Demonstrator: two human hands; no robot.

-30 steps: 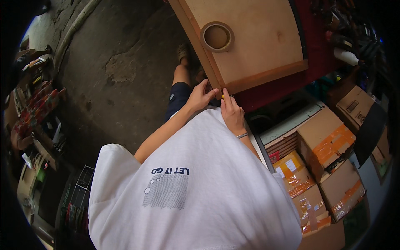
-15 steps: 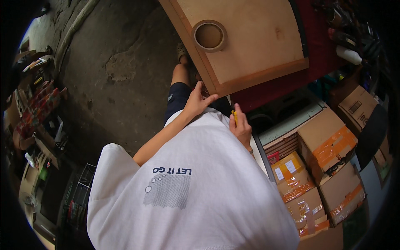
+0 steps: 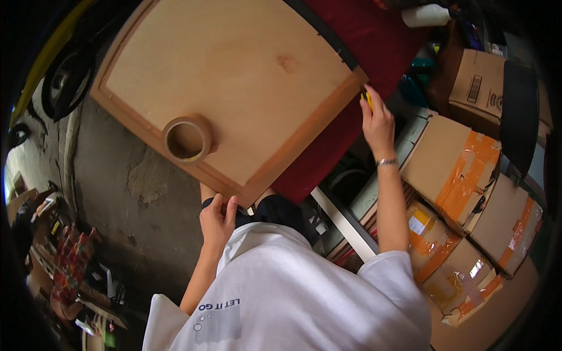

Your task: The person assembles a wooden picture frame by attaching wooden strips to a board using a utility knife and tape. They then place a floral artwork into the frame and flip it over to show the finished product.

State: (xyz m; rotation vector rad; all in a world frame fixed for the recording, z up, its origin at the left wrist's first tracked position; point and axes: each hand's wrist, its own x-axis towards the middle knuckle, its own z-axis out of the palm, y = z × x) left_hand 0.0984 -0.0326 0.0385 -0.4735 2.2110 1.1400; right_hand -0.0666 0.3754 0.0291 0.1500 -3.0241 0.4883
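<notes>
A pale wooden panel [image 3: 234, 76] with brown tape along its borders lies in front of me. A roll of brown packing tape [image 3: 206, 137] rests on its left part. My right hand [image 3: 379, 120] is closed round a yellow and black utility knife [image 3: 367, 96], its front end at the panel's right corner. At the panel's near corner is my left hand [image 3: 217, 223], thumb and fingers drawn together beside the taped edge. Whatever may be between those fingertips is too small to make out.
A dark red cloth [image 3: 380, 35] lies under and beyond the panel. Taped cardboard boxes [image 3: 451, 169] are stacked at the right, beside a white bar [image 3: 345, 225]. A white bottle [image 3: 426, 16] sits at the far right. Clutter [image 3: 73, 257] lines the left side.
My right hand has moved from near my body out to the panel's right corner with the knife. My view has turned, and the panel shows more fully. My left hand stays by the near corner.
</notes>
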